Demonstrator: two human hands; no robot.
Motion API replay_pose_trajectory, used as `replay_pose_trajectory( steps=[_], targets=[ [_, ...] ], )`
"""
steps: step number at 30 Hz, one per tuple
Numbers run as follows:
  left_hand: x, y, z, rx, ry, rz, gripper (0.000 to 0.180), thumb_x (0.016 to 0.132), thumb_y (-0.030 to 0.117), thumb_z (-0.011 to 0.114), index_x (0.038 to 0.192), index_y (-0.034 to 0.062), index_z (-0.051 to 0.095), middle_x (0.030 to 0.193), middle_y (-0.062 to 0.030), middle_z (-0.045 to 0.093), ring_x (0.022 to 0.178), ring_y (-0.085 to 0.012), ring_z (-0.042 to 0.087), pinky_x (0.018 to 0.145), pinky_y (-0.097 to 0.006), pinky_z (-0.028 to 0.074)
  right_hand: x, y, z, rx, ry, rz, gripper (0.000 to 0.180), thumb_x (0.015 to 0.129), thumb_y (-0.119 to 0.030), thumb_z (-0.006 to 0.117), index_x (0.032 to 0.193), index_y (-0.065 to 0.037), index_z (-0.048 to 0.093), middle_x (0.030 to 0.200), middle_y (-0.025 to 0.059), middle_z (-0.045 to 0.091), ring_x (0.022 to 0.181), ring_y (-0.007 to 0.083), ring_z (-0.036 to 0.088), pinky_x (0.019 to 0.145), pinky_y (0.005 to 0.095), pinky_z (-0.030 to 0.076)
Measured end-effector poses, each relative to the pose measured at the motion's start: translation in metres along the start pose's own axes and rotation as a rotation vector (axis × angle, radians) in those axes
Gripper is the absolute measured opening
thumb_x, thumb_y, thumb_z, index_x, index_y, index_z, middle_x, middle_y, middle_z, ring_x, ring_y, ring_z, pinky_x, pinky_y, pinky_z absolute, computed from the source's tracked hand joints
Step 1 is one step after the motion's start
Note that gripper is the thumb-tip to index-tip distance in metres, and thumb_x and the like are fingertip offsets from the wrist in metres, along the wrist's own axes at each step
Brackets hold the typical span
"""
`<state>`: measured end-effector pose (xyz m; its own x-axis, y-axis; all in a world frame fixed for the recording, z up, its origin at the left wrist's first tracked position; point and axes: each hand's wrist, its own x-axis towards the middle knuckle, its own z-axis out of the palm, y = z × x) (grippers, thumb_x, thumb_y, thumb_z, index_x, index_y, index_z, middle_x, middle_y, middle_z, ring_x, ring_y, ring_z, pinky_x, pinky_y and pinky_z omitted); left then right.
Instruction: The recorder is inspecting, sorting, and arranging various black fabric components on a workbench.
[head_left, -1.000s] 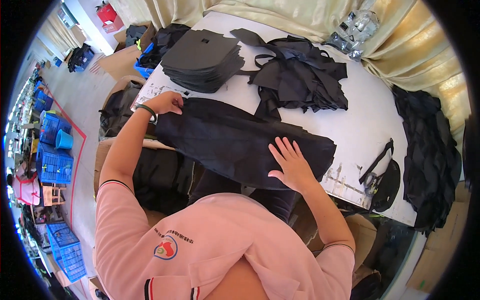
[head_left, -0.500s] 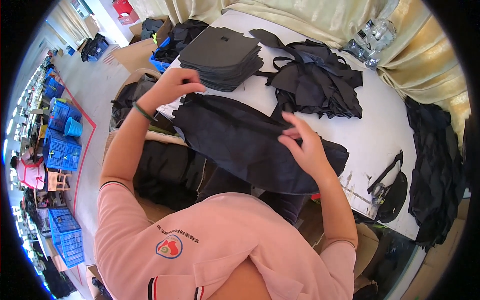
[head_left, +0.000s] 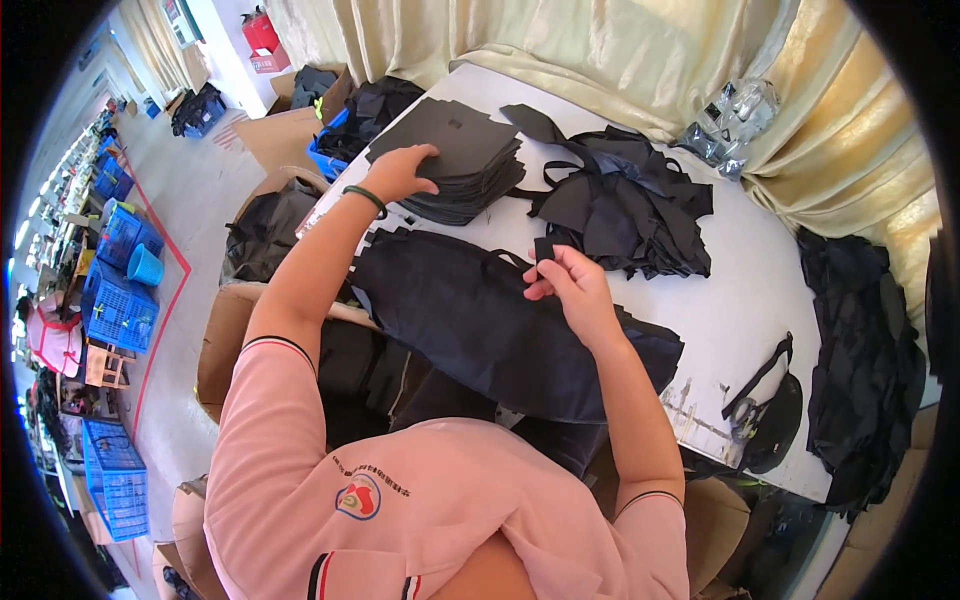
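Note:
My left hand [head_left: 402, 172] is at the near left edge of a stack of dark grey flat panels [head_left: 455, 135]. Its fingers are apart and slightly curled over the top panel, and nothing shows in its grasp. Between the thumb and fingers of my right hand [head_left: 575, 285], the end of a black strap [head_left: 544, 248] is pinched. That hand is just above a pile of long black fabric pieces [head_left: 470, 310] lying along the table's near edge. A heap of black fabric pieces with straps [head_left: 630, 200] lies beyond my right hand.
On the white table [head_left: 760, 270] are a small black pouch with a strap [head_left: 770, 420] and clear plastic bags [head_left: 735, 115]. Black fabric [head_left: 865, 350] hangs over the right edge. Cardboard boxes [head_left: 215, 350] and a blue crate [head_left: 325, 160] stand at the left; curtains [head_left: 590, 60] border the back.
My left hand has moved right and onto the panel stack. My right hand has shifted left and now pinches a black strap end; before, its fingers were loosely apart.

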<state>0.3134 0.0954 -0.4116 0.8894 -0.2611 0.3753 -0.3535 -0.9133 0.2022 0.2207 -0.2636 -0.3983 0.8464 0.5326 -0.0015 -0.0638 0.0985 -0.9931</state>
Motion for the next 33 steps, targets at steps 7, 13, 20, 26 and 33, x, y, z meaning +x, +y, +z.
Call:
replay_pose_trajectory(
  steps=[7,13,20,26,33],
  targets=[
    [0.013,-0.010,-0.016,-0.092,-0.179,-0.071,0.048,0.077,0.030,0.078,0.119,0.0115,0.064,0.110,-0.0151,0.069,0.105,-0.0336,0.064,0.091,-0.042,0.050,0.000,0.005,-0.002,0.021,-0.040,0.020,0.026,0.102,-0.013,0.047,0.122,0.002,0.056,0.099,0.0115,0.067,0.083,0.0186,0.068,0.079,0.0299,0.054],
    [0.007,-0.008,-0.016,-0.145,-0.141,0.000,0.035,0.087,0.023,0.068,0.120,0.0106,0.063,0.104,-0.0170,0.070,0.098,-0.0355,0.066,0.085,-0.043,0.052,0.004,0.013,0.006,0.063,-0.029,0.034,0.018,0.099,-0.010,0.053,0.111,0.002,0.058,0.091,0.0087,0.067,0.073,0.0151,0.066,0.070,0.0269,0.054],
    [-0.025,0.075,-0.054,-0.439,0.297,-0.169,0.034,0.091,0.003,0.050,0.124,0.0052,0.060,0.080,-0.0170,0.066,0.072,-0.0283,0.066,0.069,-0.034,0.051,0.016,0.017,0.009,-0.134,0.268,-0.263,0.009,0.093,-0.010,0.063,0.094,-0.001,0.062,0.077,0.0015,0.064,0.059,0.0052,0.057,0.054,0.0212,0.048],
    [-0.077,0.147,-0.108,-0.571,0.146,-0.053,0.033,0.090,-0.003,0.050,0.121,-0.0014,0.059,0.081,-0.0118,0.065,0.071,-0.0154,0.064,0.068,-0.026,0.049,0.026,-0.013,-0.004,-0.266,0.383,-0.403,0.009,0.089,-0.006,0.068,0.089,0.000,0.062,0.069,-0.0022,0.057,0.057,0.0020,0.047,0.050,0.0219,0.037],
    [-0.078,0.147,-0.111,-0.562,-0.185,0.339,0.033,0.087,0.000,0.059,0.119,0.0036,0.064,0.112,-0.0162,0.067,0.096,-0.0238,0.065,0.081,-0.034,0.052,0.014,-0.001,-0.003,-0.187,0.313,-0.457,0.009,0.086,-0.004,0.069,0.093,-0.001,0.064,0.077,0.0028,0.061,0.062,0.0065,0.051,0.057,0.0231,0.043]
  ],
)
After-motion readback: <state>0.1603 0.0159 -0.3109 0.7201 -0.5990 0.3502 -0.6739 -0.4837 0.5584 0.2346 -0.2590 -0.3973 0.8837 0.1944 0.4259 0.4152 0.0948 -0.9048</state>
